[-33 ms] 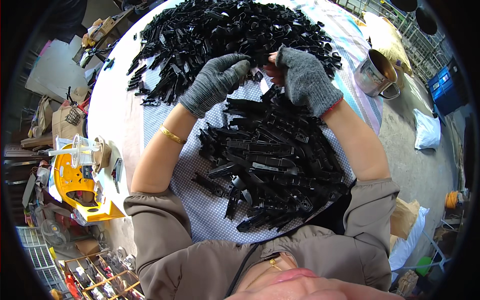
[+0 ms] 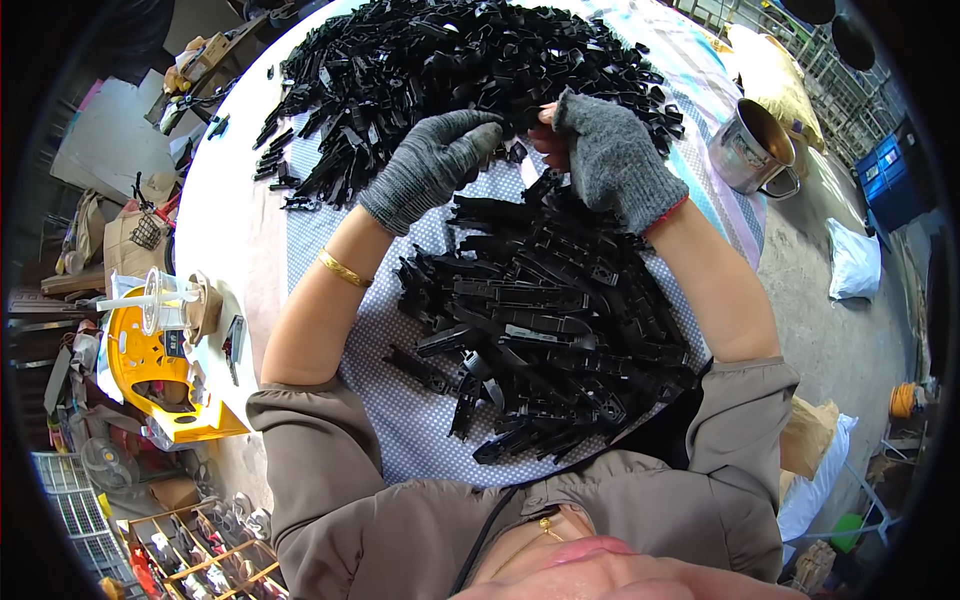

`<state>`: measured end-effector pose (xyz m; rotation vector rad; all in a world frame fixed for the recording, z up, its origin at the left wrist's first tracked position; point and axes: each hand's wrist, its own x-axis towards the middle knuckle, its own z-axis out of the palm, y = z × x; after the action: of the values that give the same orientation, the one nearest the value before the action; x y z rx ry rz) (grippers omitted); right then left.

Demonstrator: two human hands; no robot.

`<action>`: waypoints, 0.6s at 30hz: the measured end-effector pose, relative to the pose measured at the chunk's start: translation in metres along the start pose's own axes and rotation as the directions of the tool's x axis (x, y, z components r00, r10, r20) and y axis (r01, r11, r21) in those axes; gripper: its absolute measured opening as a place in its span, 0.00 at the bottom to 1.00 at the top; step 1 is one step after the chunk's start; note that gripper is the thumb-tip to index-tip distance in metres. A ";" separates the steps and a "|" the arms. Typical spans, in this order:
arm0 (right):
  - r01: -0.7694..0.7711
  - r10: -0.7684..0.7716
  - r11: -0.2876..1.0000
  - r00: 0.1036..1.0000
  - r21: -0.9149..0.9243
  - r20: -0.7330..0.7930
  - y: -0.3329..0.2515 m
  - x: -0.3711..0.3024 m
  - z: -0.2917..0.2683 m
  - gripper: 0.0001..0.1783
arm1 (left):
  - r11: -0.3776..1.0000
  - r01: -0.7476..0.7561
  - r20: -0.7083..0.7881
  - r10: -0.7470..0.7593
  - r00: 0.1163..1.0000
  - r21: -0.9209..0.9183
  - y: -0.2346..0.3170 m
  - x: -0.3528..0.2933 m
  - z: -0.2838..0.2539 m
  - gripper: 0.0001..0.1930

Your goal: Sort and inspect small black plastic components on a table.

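A grey knit glove covers my left hand [image 2: 440,155]; its fingers are pressed together and point right. Facing it, my right hand [image 2: 597,150] wears a grey glove with bare fingertips, the fingers curled inward. Both hands meet closely at the near edge of a large heap of small black plastic parts [image 2: 430,60]. Anything pinched between them is lost against the black heap. Closer to my body lies a second pile of longer black plastic strips [image 2: 540,320], loosely stacked, below my hands and between my forearms.
A dotted, striped cloth [image 2: 385,420] covers the round table. A metal mug [image 2: 745,150] stands at the right edge. Left of the table, a clear plastic cup [image 2: 160,300] with a straw stands by a yellow plastic stool [image 2: 150,360]. A white bag [image 2: 855,258] lies on the floor at right.
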<state>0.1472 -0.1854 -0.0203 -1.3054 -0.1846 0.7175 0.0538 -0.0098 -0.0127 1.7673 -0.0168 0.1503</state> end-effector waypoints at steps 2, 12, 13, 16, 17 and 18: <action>0.053 -0.050 0.997 0.998 -0.054 0.040 -0.001 -0.003 -0.002 0.11 | 0.989 0.073 0.054 -0.081 0.995 0.132 0.000 0.001 -0.003 0.15; 0.738 -0.635 0.175 0.591 -0.652 0.498 0.011 0.011 -0.019 0.11 | 0.975 -0.029 0.066 0.014 0.998 0.219 -0.008 0.005 -0.001 0.15; 0.755 -0.632 0.208 0.589 -0.622 0.504 0.011 0.008 -0.017 0.11 | 0.976 -0.051 0.057 0.040 0.998 0.213 -0.010 0.003 -0.001 0.15; 0.706 -0.521 0.517 0.708 -0.483 0.477 -0.002 -0.002 -0.011 0.14 | 0.989 -0.094 0.089 0.084 0.993 0.117 -0.009 0.002 -0.005 0.15; 0.563 -0.382 0.749 0.797 -0.349 0.467 -0.008 -0.007 -0.008 0.17 | 0.994 -0.109 0.130 0.105 0.986 0.025 -0.007 0.002 -0.006 0.16; 0.563 -0.381 0.749 0.797 -0.348 0.468 -0.013 -0.010 -0.006 0.17 | 0.994 -0.109 0.129 0.105 0.986 0.025 -0.004 0.001 -0.006 0.16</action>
<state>0.1476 -0.1972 -0.0075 -1.4833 -1.0355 0.4671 0.0549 -0.0027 -0.0155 1.8062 -0.2027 0.1154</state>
